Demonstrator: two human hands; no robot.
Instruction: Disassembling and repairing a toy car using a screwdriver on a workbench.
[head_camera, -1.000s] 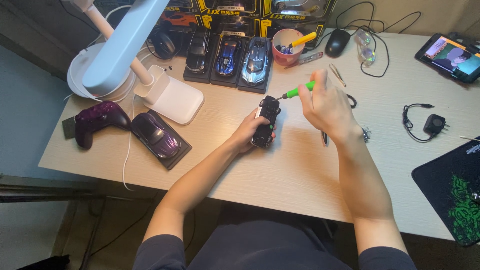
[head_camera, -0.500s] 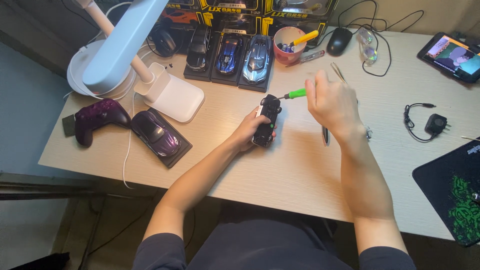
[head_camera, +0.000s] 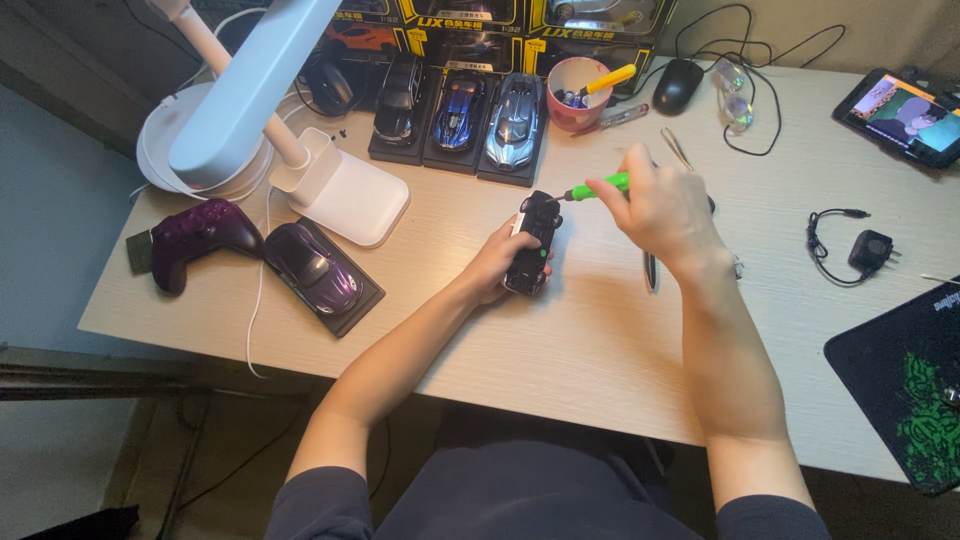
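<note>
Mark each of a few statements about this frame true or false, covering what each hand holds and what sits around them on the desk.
1. The left hand holds a black toy car over the desk. True.
2. The right hand grips a red-handled hammer. False: it grips a green-handled screwdriver, its tip at the car's far end.
3. A purple game controller lies at the desk's left edge, beside a purple model car on a base. True.
4. The pink cup is empty. False: tools stand in it, one with a yellow handle.
5. Three model cars stand in a row behind the hands. True.
</note>
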